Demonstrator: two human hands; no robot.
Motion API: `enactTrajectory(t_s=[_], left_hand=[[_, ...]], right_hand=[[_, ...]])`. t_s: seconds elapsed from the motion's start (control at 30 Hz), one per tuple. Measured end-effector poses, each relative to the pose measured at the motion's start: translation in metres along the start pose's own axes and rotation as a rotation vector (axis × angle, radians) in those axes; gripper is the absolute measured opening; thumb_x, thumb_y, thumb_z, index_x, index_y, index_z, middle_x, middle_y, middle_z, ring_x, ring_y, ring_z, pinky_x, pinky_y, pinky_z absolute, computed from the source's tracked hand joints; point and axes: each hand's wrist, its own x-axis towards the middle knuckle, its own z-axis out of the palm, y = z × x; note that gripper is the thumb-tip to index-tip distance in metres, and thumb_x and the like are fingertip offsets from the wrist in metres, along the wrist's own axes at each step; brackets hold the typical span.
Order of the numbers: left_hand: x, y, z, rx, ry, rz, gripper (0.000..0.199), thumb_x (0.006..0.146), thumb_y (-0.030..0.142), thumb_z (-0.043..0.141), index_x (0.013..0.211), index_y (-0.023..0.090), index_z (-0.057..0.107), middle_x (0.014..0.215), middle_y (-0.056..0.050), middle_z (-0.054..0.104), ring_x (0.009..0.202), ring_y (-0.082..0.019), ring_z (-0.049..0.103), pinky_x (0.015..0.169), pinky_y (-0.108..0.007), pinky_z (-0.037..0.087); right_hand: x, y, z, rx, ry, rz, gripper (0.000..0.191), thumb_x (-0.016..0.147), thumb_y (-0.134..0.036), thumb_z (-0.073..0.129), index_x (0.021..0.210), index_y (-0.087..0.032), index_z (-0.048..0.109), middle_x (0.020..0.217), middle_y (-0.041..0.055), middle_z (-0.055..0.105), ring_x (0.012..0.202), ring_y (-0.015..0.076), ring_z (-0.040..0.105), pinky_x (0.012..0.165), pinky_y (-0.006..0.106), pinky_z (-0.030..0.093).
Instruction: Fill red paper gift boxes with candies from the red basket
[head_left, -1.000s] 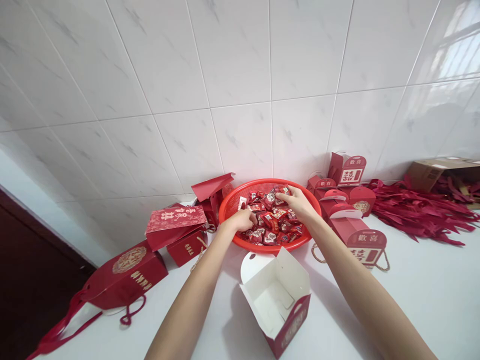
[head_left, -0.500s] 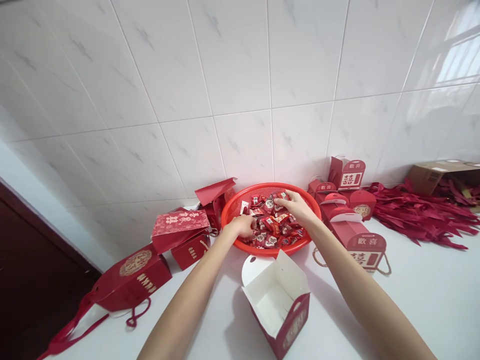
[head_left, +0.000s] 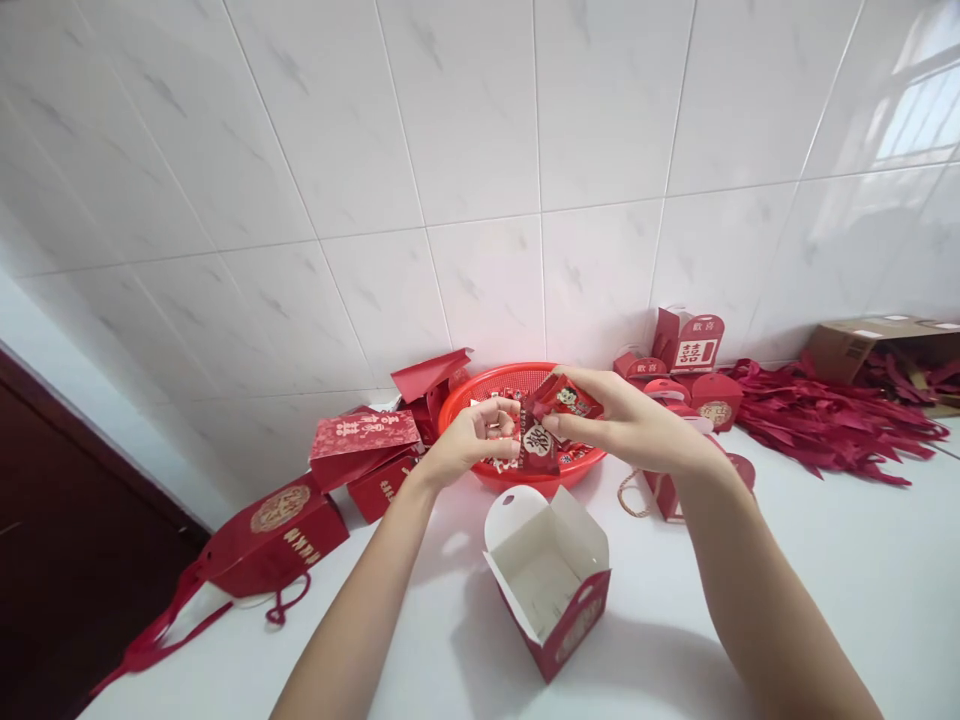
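My right hand (head_left: pixel 611 415) is closed on red wrapped candies (head_left: pixel 574 398), raised over the near part of the red basket (head_left: pixel 499 378). Facing it, my left hand (head_left: pixel 480 435) has its fingers curled, thumb and fingertips at the edge of a dark red wrapped candy (head_left: pixel 540 448) between the hands. How far that candy reaches into the left fingers is hidden. More wrapped candies lie in the basket, mostly covered by my hands. Just in front stands an open gift box (head_left: pixel 577 625), red outside and white inside, its flaps up and no candy visible in it.
Left of the basket are several red boxes, among them a closed one (head_left: pixel 277 535) with a red ribbon (head_left: pixel 161 640). To the right stand more red boxes (head_left: pixel 694 345), a heap of dark red ribbons (head_left: pixel 817 420) and a cardboard box (head_left: pixel 847 350). A tiled wall (head_left: pixel 480 280) rises behind.
Both hands have lifted out of the basket toward me and come closer together, bringing wrapped candies up with them. The view has shifted slightly; the open box stays in front.
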Motion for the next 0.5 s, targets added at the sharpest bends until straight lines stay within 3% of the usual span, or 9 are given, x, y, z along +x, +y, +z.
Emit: enactTrajectory(t_s=[0.13, 0.27, 0.37, 0.5], left_hand=[[-0.037, 0.022, 0.01, 0.143, -0.216, -0.122, 0.04, 0.077, 0.038, 0.079, 0.107, 0.016, 0.064, 0.085, -0.002, 0.063, 0.069, -0.013, 0.057, 0.064, -0.026, 0.047], [-0.053, 0.036, 0.012, 0.464, -0.225, -0.035, 0.025, 0.087, 0.039, 0.066, 0.099, 0.017, 0.064, 0.091, -0.001, 0.063, 0.071, -0.012, 0.055, 0.065, -0.025, 0.044], [-0.057, 0.042, 0.011, 0.604, -0.216, -0.014, 0.02, 0.09, 0.037, 0.06, 0.097, 0.018, 0.064, 0.096, -0.002, 0.064, 0.078, -0.014, 0.058, 0.069, -0.025, 0.045], [-0.057, 0.044, 0.009, 0.692, -0.258, -0.019, 0.022, 0.092, 0.036, 0.055, 0.103, 0.02, 0.065, 0.097, -0.002, 0.066, 0.082, -0.017, 0.061, 0.073, -0.027, 0.047]], right_hand=[[-0.017, -0.017, 0.002, -0.204, -0.115, -0.074, 0.016, 0.094, -0.021, 0.057, 0.08, -0.022, 0.048, 0.069, -0.0065, 0.046, 0.062, 0.0101, 0.04, 0.054, 0.024, 0.031], [-0.02, -0.021, 0.01, -0.325, -0.217, -0.053, 0.025, 0.097, -0.022, 0.053, 0.077, -0.023, 0.038, 0.065, -0.0074, 0.039, 0.057, 0.0096, 0.034, 0.052, 0.025, 0.026], [-0.018, -0.022, 0.016, -0.385, -0.303, -0.033, 0.024, 0.101, -0.026, 0.048, 0.078, -0.022, 0.042, 0.069, -0.0052, 0.047, 0.059, 0.0102, 0.041, 0.055, 0.025, 0.03], [-0.015, -0.02, 0.023, -0.43, -0.4, 0.009, 0.018, 0.103, -0.027, 0.043, 0.099, -0.02, 0.059, 0.084, 0.0007, 0.065, 0.072, 0.0149, 0.058, 0.063, 0.027, 0.038]])
